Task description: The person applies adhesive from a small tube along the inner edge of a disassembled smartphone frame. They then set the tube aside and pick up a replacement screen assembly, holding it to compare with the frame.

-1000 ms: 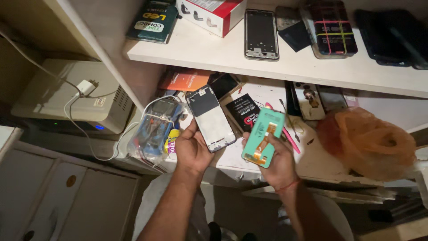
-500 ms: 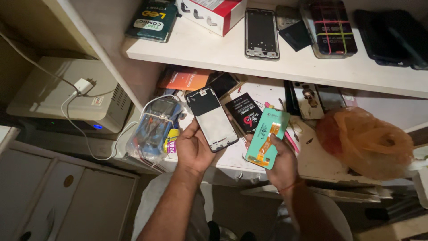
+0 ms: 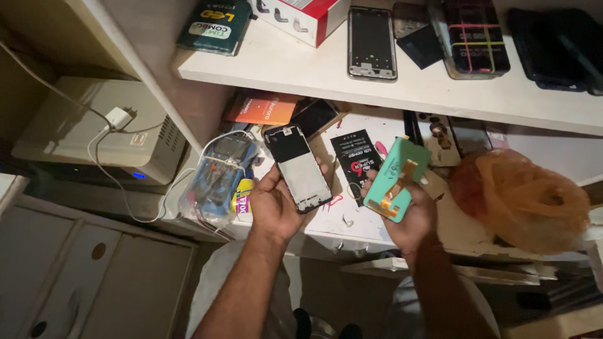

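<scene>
My left hand (image 3: 274,207) holds a phone frame (image 3: 298,167) with a black top and a pale metal inner plate, face up over the lower shelf. My right hand (image 3: 411,213) grips a teal phone screen module (image 3: 394,177) with an orange flex cable on its back, tilted toward the right. The two parts are apart, about a hand's width between them. A black battery (image 3: 355,160) with red print lies on the shelf between the hands.
The upper white shelf (image 3: 301,69) carries another phone frame (image 3: 372,43), a red-and-white box (image 3: 301,16), a green box (image 3: 215,25) and dark phones. An orange plastic bag (image 3: 524,198) sits right. A bagged multimeter (image 3: 221,172), a white charger (image 3: 117,117) and a beige device (image 3: 81,129) are left.
My right hand has tilted the teal module and shifted it slightly up and right. My left hand with the phone frame has stayed nearly still.
</scene>
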